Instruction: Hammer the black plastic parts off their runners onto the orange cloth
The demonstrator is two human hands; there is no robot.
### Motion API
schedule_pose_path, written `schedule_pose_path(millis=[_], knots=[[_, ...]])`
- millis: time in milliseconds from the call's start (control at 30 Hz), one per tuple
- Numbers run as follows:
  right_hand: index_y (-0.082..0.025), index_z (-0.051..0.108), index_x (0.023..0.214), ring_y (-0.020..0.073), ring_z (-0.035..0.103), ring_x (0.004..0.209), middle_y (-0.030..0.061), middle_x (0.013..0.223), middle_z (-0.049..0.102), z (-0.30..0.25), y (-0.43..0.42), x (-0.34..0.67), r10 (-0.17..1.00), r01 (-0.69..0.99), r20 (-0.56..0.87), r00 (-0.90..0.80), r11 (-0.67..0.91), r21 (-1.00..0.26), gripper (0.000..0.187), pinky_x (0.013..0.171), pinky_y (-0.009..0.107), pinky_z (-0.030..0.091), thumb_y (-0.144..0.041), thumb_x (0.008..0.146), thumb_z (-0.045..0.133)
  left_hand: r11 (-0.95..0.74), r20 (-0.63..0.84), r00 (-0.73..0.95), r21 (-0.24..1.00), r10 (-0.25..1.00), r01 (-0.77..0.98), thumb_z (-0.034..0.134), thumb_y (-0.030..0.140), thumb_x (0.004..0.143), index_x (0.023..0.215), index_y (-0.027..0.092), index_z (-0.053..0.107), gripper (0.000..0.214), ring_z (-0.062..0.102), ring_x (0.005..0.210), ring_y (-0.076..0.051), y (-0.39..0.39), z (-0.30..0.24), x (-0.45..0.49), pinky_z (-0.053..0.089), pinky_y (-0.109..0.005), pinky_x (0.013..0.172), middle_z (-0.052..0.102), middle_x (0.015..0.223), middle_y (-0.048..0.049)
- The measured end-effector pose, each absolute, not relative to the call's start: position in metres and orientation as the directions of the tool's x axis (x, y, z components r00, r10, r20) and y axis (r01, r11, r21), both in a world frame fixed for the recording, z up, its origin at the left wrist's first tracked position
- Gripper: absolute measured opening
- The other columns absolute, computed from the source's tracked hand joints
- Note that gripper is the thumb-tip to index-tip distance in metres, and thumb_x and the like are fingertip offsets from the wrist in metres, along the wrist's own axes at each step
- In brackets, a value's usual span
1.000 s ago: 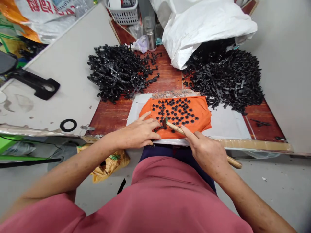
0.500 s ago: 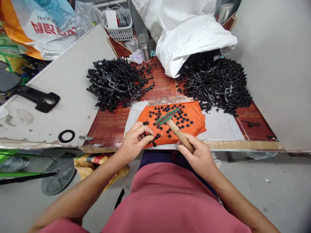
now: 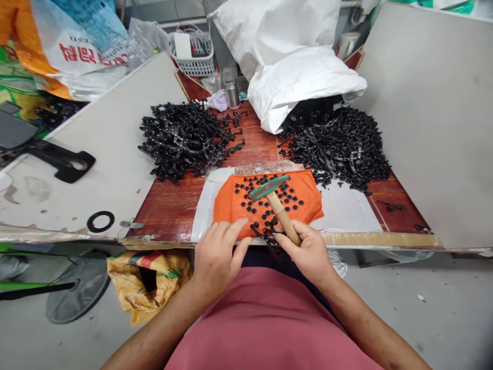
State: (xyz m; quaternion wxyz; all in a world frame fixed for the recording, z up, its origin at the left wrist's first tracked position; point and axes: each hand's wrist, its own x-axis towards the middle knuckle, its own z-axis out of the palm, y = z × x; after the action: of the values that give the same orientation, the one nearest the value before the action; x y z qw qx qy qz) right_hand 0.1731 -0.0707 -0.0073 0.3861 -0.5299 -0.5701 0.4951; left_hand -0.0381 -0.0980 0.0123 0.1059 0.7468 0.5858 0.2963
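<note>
My right hand (image 3: 308, 249) is wrapped round the wooden handle of a hammer (image 3: 284, 218), whose dark head with green edges hovers over an orange cloth (image 3: 223, 205). A black branched plastic piece (image 3: 265, 231) is at that hand's fingertips, by the cloth's front edge; whether they pinch it I cannot tell. My left hand (image 3: 217, 252) is open, thumb apart from the fingers, at the cloth's front left corner and holding nothing. Many small round black plastic pieces (image 3: 265, 204) are scattered over the cloth.
A heap of black plastic pieces (image 3: 185, 141) lies at the left, another heap (image 3: 342, 146) at the right under a white sack (image 3: 304, 77). Behind stand a steel flask (image 3: 231, 92) and a grey basket (image 3: 195, 64). A yellow woven bag (image 3: 131, 288) is below the table edge.
My left hand has let go of the black branched piece and opened. That piece is now at my right fingertips. The right hand, still with the hammer, has shifted slightly towards me.
</note>
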Motion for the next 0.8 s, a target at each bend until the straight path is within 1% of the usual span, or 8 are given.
schedule_pose_path(millis=[67,133,167,267,333,400,500,800], knots=[[-0.019,0.071,0.088,0.009,0.044,0.046,-0.0058,0.061,0.056,-0.005,-0.07,0.168,0.966,0.143,-0.144,-0.215,-0.115,-0.983,0.019,0.043,0.021,0.036,-0.037,0.083,0.07,-0.405,0.359,0.261,0.423,0.896,0.811,0.06,0.041,0.098,0.131,0.023,0.062,0.037,0.067,0.1,-0.027,-0.102,0.015,-0.037,0.049,-0.045,0.1,0.073,0.105,-0.0092],[-0.018,0.07,0.086,0.0075,0.041,0.045,-0.0051,0.064,0.058,-0.003,-0.07,0.161,0.947,0.094,-0.158,-0.279,-0.137,-0.986,0.02,0.042,0.021,0.035,-0.038,0.083,0.071,-0.45,0.245,0.377,0.507,0.893,0.736,0.054,0.039,0.101,0.132,0.023,0.06,0.035,0.069,0.095,-0.024,-0.102,0.013,-0.031,0.052,-0.041,0.094,0.075,0.105,-0.0071],[-0.018,0.07,0.087,0.0069,0.041,0.045,-0.0041,0.068,0.061,-0.002,-0.07,0.159,0.942,0.083,-0.155,-0.296,-0.136,-0.987,0.02,0.043,0.021,0.035,-0.038,0.084,0.071,-0.413,0.167,0.394,0.58,0.904,0.702,0.05,0.037,0.103,0.13,0.023,0.059,0.032,0.07,0.089,-0.021,-0.1,0.011,-0.03,0.053,-0.036,0.087,0.075,0.101,-0.0052],[-0.019,0.072,0.101,0.0059,0.041,0.047,-0.0005,0.089,0.071,-0.001,-0.071,0.162,0.94,0.1,-0.14,-0.311,-0.114,-0.988,0.023,0.045,0.022,0.036,-0.038,0.089,0.067,-0.196,0.011,0.274,0.725,0.962,0.66,0.041,0.034,0.105,0.113,0.023,0.062,0.025,0.068,0.078,-0.016,-0.083,0.007,-0.038,0.049,-0.026,0.072,0.073,0.091,-0.0005],[-0.021,0.071,0.115,0.0081,0.047,0.053,0.0001,0.095,0.072,-0.002,-0.072,0.174,0.952,0.163,-0.111,-0.284,-0.066,-0.984,0.028,0.051,0.022,0.04,-0.038,0.093,0.063,-0.099,0.026,0.118,0.734,0.993,0.672,0.041,0.038,0.103,0.101,0.023,0.061,0.025,0.064,0.077,-0.016,-0.064,0.007,-0.054,0.046,-0.025,0.072,0.069,0.085,0.0009],[-0.022,0.069,0.125,0.0121,0.057,0.066,-0.0005,0.091,0.072,-0.005,-0.074,0.189,0.971,0.264,-0.062,-0.23,0.001,-0.965,0.033,0.062,0.023,0.046,-0.036,0.097,0.059,-0.054,0.051,0.025,0.719,0.998,0.693,0.041,0.039,0.101,0.097,0.023,0.059,0.025,0.06,0.075,-0.016,-0.042,0.007,-0.072,0.043,-0.025,0.071,0.065,0.081,0.0016],[-0.022,0.069,0.127,0.0154,0.063,0.08,-0.0009,0.087,0.071,-0.013,-0.079,0.209,0.981,0.394,-0.036,-0.191,0.043,-0.918,0.033,0.074,0.024,0.048,-0.033,0.098,0.056,-0.031,0.037,0.008,0.686,0.999,0.727,0.043,0.042,0.098,0.089,0.023,0.056,0.025,0.056,0.073,-0.016,-0.014,0.003,-0.089,0.04,-0.026,0.07,0.06,0.077,0.0025],[-0.021,0.069,0.131,0.0151,0.065,0.073,-0.0011,0.08,0.071,-0.026,-0.087,0.228,0.984,0.499,-0.022,-0.175,0.069,-0.864,0.037,0.071,0.023,0.049,-0.034,0.1,0.054,-0.061,0.04,0.046,0.585,0.998,0.809,0.035,0.042,0.102,0.085,0.024,0.05,0.029,0.057,0.072,-0.018,0.004,-0.018,-0.078,0.037,-0.029,0.071,0.058,0.073,0.0018]])
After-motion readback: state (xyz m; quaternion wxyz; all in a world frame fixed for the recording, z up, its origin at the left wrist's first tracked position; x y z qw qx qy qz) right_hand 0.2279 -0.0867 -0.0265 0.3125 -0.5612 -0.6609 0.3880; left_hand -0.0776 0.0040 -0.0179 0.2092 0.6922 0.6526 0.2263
